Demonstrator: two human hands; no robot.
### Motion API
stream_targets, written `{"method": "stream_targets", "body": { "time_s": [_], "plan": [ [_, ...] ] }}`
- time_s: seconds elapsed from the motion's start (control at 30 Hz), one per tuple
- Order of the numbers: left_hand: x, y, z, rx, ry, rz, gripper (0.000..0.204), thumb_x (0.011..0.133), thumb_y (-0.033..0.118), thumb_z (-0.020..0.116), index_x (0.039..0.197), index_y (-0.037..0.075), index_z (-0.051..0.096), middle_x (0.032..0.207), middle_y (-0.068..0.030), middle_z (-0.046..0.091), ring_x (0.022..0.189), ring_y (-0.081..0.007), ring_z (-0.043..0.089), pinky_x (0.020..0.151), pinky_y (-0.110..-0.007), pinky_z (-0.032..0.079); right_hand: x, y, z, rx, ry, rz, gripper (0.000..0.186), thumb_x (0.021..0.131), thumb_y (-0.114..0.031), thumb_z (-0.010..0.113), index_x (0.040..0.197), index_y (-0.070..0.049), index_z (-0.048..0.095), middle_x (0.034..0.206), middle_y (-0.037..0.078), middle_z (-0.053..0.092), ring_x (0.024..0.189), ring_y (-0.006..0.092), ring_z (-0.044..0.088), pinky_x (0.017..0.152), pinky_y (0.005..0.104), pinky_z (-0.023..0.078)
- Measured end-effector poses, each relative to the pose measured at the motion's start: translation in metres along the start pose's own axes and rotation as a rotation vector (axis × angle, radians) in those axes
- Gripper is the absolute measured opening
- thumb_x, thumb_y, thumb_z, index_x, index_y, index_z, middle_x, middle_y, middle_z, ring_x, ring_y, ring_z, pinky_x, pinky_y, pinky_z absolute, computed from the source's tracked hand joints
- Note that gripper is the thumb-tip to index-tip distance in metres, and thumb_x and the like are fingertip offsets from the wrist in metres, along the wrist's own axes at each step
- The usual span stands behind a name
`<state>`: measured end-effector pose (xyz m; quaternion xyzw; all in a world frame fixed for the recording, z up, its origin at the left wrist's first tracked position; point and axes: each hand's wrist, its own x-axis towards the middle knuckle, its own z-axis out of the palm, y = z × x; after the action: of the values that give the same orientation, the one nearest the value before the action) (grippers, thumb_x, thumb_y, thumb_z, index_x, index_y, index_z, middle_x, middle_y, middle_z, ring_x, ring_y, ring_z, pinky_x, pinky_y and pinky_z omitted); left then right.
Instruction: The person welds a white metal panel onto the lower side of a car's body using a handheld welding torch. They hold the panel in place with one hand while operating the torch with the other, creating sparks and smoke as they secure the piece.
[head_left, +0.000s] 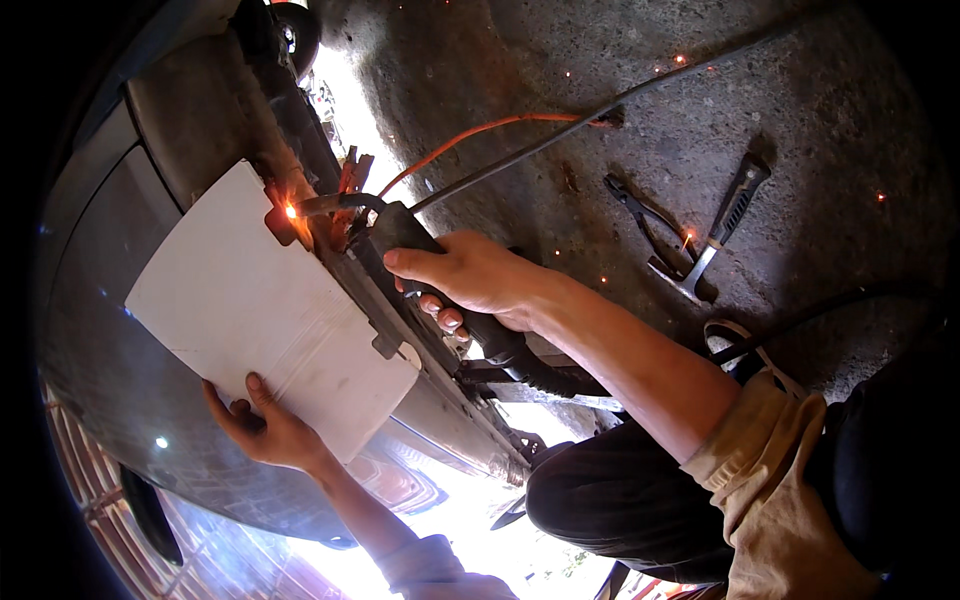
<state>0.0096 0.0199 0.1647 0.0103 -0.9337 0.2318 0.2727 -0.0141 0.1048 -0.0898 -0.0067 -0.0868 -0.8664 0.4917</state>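
Observation:
My right hand (pixel 480 280) is wrapped around the black handle of a welding gun (pixel 405 228). The gun's curved neck reaches left to a bright orange glow at the rusty edge of a car body panel (pixel 75 270). A white sheet (pixel 250 290), stiff-looking, lies against the panel with its upper corner close to the glow. Its lower edge is pinched by my left hand (pixel 270 425), thumb on the sheet's face; some fingertips are hidden behind it. Below my right hand, a thick black cable leaves the gun's handle.
On the rough concrete floor (pixel 830 210) to the right lie a hammer (pixel 730 220) and pliers (pixel 645 215). An orange cord (pixel 480 128) and a dark cable (pixel 560 130) cross the floor above. Sparks are scattered about. My bent knee (pixel 600 490) is at the lower middle.

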Motion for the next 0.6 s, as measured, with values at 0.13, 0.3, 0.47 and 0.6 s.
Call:
{"method": "stream_targets", "body": {
  "time_s": [0.13,0.3,0.47,0.6],
  "plan": [
    [0.001,-0.002,0.0,0.004,-0.004,0.008,0.054,0.089,0.027,0.071,0.135,0.007,0.051,0.076,0.0001,0.046,0.067,-0.011,0.048,0.056,-0.027,0.039,0.001,-0.001,-0.001,-0.002,-0.004,-0.016,0.04,0.091,-0.044,0.063,0.088,-0.004,0.057,0.062,-0.001,0.045,0.046,0.0073,0.043,0.04,0.0274,0.036],
    [0.001,-0.002,0.004,0.0,-0.006,0.036,0.052,0.089,0.028,0.071,0.134,0.008,0.053,0.074,0.0005,0.049,0.064,-0.0097,0.046,0.055,-0.026,0.039,0.002,-0.003,0.0,-0.004,-0.001,-0.022,0.04,0.092,-0.044,0.063,0.087,-0.005,0.057,0.062,-0.001,0.045,0.046,0.0071,0.043,0.04,0.0272,0.035],
    [0.001,0.008,0.008,0.046,-0.047,0.024,0.053,0.088,0.029,0.071,0.133,0.009,0.054,0.083,-0.0035,0.053,0.072,-0.0139,0.05,0.061,-0.028,0.043,0.006,-0.001,0.0,-0.024,0.002,-0.013,0.039,0.092,-0.044,0.062,0.087,-0.005,0.057,0.061,-0.002,0.045,0.046,0.007,0.042,0.039,0.0271,0.035],
    [0.002,0.006,0.009,0.108,-0.059,0.114,0.051,0.089,0.029,0.071,0.134,0.011,0.054,0.085,-0.005,0.055,0.073,-0.0151,0.054,0.062,-0.03,0.047,0.003,-0.005,0.002,-0.023,-0.001,-0.016,0.038,0.093,-0.043,0.06,0.088,-0.006,0.057,0.061,-0.002,0.045,0.046,0.0068,0.042,0.04,0.0269,0.036]
  ]
}}
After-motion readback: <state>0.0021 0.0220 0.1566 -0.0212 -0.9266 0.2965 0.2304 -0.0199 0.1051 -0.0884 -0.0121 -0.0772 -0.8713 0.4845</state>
